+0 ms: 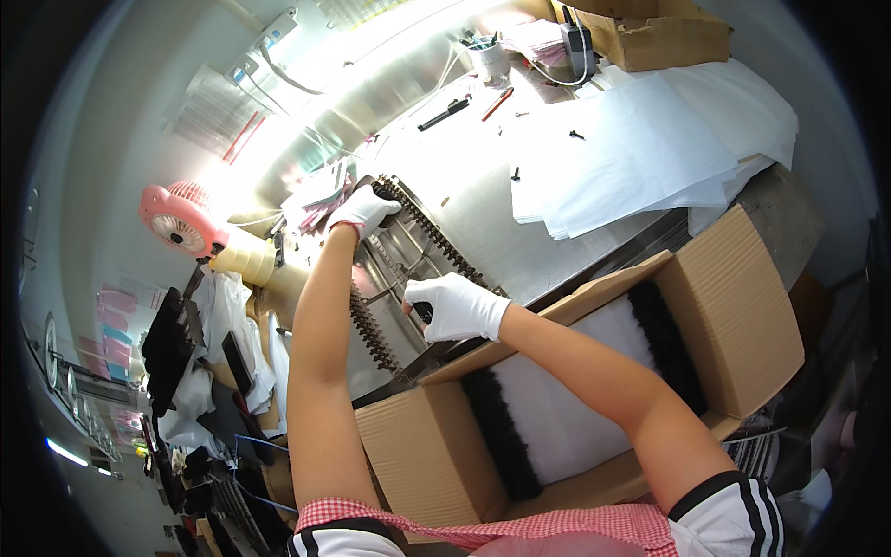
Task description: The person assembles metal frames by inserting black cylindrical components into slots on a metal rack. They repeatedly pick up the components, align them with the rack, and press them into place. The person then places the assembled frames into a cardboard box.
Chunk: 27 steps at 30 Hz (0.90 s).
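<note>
Text: printed sheet (213, 111) with red strokes on the wall at 10 o'clock, too washed out to read. Nothing legible on box or papers.

Surface: bare metal counter (478, 218), bright light along its far wall. White sheets (640, 139) at 2 o'clock, black pen (444, 115) at 12, pen cup (489, 60) beyond it. Pink fan (186, 218) between 9 and 10.

Cardboard box (756, 306) at the counter's near edge, 4 to 5 o'clock, flaps up; white sheet inside between two black fuzzy strips (501, 432).

Rack (441, 239), metal with dark bristly rows, just off centre toward 10, lying on the counter.

Hands: both in white gloves. Left hand (365, 209), arm in from 7, at the rack's far end, fingers bent by a dark part; can't tell if gripped. Right hand (455, 308), arm in from 4, over the rack's near end, fingers pinched around a small dark piece (423, 312).
</note>
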### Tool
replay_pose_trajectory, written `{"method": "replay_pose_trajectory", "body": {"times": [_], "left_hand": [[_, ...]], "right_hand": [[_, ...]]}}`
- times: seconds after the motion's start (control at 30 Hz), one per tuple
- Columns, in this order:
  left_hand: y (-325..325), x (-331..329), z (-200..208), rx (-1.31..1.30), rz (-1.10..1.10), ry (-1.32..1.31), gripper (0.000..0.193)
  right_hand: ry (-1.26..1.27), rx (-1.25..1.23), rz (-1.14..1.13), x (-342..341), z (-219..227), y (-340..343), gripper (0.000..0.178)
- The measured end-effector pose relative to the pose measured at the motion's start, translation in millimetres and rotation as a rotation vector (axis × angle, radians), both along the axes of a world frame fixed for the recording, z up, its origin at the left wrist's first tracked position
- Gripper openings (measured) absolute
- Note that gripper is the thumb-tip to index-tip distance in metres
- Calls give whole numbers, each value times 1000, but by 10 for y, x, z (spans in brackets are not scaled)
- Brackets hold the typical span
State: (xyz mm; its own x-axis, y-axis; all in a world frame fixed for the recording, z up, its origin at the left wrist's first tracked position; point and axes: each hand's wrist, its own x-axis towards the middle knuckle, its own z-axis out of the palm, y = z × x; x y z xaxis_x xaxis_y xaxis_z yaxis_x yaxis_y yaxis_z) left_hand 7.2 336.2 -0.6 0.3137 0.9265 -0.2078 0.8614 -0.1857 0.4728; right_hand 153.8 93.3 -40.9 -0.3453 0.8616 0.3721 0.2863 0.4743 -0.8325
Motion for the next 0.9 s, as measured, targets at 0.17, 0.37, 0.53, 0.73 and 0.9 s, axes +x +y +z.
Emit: {"method": "replay_pose_trajectory", "body": {"times": [0.17,0.37,0.53,0.73,0.9], "left_hand": [[-190,286,-98,608,-234,677,24],[-725,141,177,607,18,620,26],[-1523,-80,297,228,-50,118,37],[-1931,-101,340,-67,-191,93,44],[-1495,-367,673,-573,-304,-63,37]], "right_hand": [[-95,-148,-26,-30,45,8,30],[125,-85,-331,-164,-6,27,45],[253,24,-455,-256,-117,92,74],[201,154,-323,-226,-128,48,87],[65,42,-275,-181,-53,43,66]]}}
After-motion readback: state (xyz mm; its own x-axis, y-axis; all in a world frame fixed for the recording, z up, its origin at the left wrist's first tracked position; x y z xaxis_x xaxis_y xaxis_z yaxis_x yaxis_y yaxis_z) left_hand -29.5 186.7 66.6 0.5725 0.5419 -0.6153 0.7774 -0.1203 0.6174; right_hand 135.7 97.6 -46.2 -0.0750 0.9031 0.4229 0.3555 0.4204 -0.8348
